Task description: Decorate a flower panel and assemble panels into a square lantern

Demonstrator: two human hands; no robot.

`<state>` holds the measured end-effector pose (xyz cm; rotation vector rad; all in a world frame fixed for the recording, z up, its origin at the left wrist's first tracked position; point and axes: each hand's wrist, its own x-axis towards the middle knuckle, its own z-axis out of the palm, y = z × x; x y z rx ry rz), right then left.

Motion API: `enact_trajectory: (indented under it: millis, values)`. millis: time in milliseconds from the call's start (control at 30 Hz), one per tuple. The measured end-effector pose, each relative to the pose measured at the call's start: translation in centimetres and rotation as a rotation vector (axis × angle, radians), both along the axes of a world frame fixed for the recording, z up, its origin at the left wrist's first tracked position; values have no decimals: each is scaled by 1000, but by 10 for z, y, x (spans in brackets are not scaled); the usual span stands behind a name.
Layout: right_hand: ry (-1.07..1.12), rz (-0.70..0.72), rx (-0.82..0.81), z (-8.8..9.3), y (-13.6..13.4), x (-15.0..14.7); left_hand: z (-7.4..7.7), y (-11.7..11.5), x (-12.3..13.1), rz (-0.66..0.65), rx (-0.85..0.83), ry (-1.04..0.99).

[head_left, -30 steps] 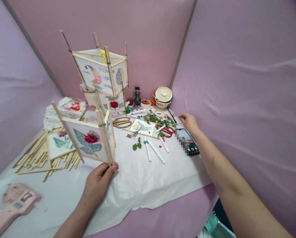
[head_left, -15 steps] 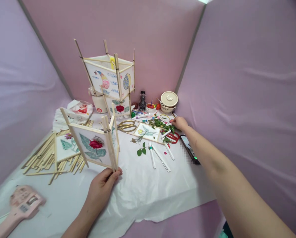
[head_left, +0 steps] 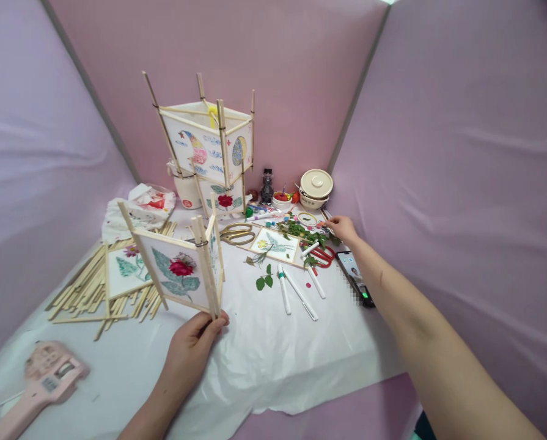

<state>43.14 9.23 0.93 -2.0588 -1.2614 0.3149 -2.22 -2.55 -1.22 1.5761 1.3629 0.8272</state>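
Lantern: upper left of centre
Panels: left of centre, joined at a corner
Left hand: lower left of centre, clamped on their corner post
Right hand: right of centre, by leaves; cannot tell whether gripping

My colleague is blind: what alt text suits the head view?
The left hand holds up two joined panels, one bearing a red flower; the right hand is beside leaves. Behind stands a lantern, with sticks at left and a phone at right.
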Motion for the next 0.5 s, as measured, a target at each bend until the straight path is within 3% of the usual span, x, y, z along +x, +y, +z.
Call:
enact_trajectory:
  millis: [167, 267, 333, 500]
  values:
    - [272, 63, 118, 16, -25, -27, -1, 0, -1, -12, 17, 19]
    - [412, 163, 171, 34, -54, -67, 3, -3, 0, -10, 25, 3]
    - [586, 337, 243, 53, -85, -107, 5, -5, 2, -12, 34, -5]
    - [669, 878, 438, 114, -185, -213, 5, -8, 3, -24, 31, -75]
